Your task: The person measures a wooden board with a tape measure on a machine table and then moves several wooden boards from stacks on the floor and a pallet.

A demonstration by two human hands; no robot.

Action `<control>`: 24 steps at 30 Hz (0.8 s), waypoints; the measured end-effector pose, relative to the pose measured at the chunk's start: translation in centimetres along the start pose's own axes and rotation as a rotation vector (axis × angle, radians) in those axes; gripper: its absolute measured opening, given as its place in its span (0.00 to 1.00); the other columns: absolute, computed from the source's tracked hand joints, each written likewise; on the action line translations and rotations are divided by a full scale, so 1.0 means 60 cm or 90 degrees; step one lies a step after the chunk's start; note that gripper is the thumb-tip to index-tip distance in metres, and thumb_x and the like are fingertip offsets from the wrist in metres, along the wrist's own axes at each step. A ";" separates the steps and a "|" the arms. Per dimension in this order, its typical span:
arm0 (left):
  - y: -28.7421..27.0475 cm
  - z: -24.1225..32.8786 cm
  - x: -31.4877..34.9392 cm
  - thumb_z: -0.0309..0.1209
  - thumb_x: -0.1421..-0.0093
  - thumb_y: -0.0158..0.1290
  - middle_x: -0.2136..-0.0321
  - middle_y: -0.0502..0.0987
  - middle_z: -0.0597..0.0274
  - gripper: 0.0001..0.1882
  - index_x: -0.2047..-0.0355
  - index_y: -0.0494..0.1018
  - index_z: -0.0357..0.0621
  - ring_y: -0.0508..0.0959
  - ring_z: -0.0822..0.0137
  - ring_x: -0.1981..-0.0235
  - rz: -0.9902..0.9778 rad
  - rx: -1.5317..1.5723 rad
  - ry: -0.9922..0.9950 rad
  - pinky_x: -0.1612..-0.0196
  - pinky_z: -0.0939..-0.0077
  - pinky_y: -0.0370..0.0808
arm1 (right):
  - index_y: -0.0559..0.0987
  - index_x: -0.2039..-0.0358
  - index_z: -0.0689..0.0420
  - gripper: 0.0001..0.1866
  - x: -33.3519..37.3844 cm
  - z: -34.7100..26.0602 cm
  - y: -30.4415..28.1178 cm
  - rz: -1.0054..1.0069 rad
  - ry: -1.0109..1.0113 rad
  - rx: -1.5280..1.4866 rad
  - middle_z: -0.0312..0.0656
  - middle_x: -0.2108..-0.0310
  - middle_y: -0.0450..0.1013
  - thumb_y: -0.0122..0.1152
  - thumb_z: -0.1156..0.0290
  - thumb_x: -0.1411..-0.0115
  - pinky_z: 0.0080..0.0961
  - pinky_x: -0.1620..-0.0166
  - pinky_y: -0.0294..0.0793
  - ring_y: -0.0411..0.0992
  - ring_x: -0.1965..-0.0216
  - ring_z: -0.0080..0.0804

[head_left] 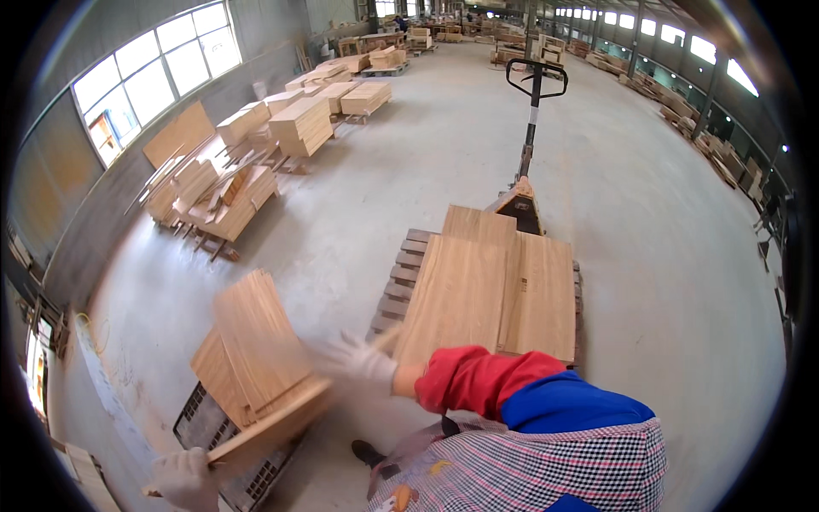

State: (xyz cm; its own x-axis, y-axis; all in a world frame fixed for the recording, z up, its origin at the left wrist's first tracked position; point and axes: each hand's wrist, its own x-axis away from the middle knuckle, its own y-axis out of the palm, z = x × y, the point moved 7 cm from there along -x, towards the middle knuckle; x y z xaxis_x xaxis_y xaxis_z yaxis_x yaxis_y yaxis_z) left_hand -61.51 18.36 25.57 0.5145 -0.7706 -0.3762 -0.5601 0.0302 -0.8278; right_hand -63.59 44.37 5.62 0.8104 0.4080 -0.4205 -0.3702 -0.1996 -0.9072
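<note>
Wooden board (286, 413), tilted at seven o'clock of the view, lying against the near side of a board stack (256, 328). Held at its lower-left end by the gloved left hand (185, 480), fingers apparently closed around the edge. At the upper-right end, close to the centre, the gloved right hand (365, 363): open, fingers spread, nothing clearly in hold; touching or just apart, impossible to tell.

For good handling, probably best to support both ends before lifting, keep the long edge level, and avoid scraping the faces beneath.

Under the stack, toward eight o'clock, a grey slotted pallet (203, 418), largely covered. Toward four, more boards (461, 290) on a slatted wooden pallet (401, 275); at one, a pallet jack (530, 141); toward eleven, timber piles (303, 128).

Hard to make out: right fingertips, smeared by motion; left thumb, hidden; left forearm, cut off at the lower edge.
</note>
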 end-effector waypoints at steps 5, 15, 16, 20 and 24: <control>0.161 -0.081 0.010 0.37 0.59 0.54 0.88 0.64 0.66 0.11 0.84 0.63 0.49 0.68 0.61 0.84 -0.107 0.063 0.174 0.76 0.65 0.63 | 0.72 0.59 0.48 0.19 0.008 -0.077 0.149 -0.362 0.190 -0.393 0.45 0.71 0.73 0.59 0.62 0.54 0.37 0.65 0.70 0.72 0.67 0.46; 0.419 -0.376 -0.073 0.31 0.57 0.56 0.58 0.68 0.50 0.27 0.54 0.64 0.42 0.67 0.54 0.54 -0.004 0.079 -0.050 0.47 0.60 0.58 | 0.75 0.68 0.55 0.17 -0.216 -0.053 0.180 -0.253 0.484 -0.492 0.48 0.73 0.73 0.58 0.56 0.52 0.36 0.64 0.68 0.71 0.66 0.47; 0.456 -0.382 -0.079 0.31 0.57 0.56 0.52 0.65 0.48 0.32 0.49 0.62 0.41 0.64 0.52 0.48 0.031 0.050 -0.092 0.43 0.60 0.55 | 0.76 0.67 0.55 0.17 -0.224 -0.042 0.194 -0.241 0.529 -0.509 0.48 0.73 0.73 0.59 0.56 0.52 0.36 0.64 0.68 0.71 0.66 0.47; 0.652 -0.327 0.041 0.29 0.56 0.55 0.45 0.57 0.45 0.36 0.45 0.57 0.38 0.59 0.46 0.45 0.024 0.401 -0.324 0.43 0.59 0.57 | 0.77 0.64 0.55 0.19 -0.225 -0.004 0.246 -0.202 0.650 -0.532 0.49 0.70 0.74 0.59 0.55 0.52 0.33 0.62 0.68 0.72 0.66 0.45; 0.917 -0.138 0.315 0.41 0.51 0.56 0.50 0.64 0.42 0.37 0.45 0.56 0.34 0.65 0.51 0.49 -0.263 0.750 -0.688 0.45 0.63 0.59 | 0.77 0.64 0.58 0.18 -0.217 0.005 0.288 -0.124 0.763 -0.610 0.45 0.70 0.75 0.61 0.59 0.51 0.28 0.62 0.69 0.73 0.68 0.35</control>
State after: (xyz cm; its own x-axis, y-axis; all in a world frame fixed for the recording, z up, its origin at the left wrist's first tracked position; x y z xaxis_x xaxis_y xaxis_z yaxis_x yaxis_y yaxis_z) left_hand -88.02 0.19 -23.65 0.9620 -0.0928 0.2567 0.2320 0.7736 -0.5897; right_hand -80.65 35.87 -4.59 0.8599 -0.3408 0.3801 -0.1788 -0.8984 -0.4011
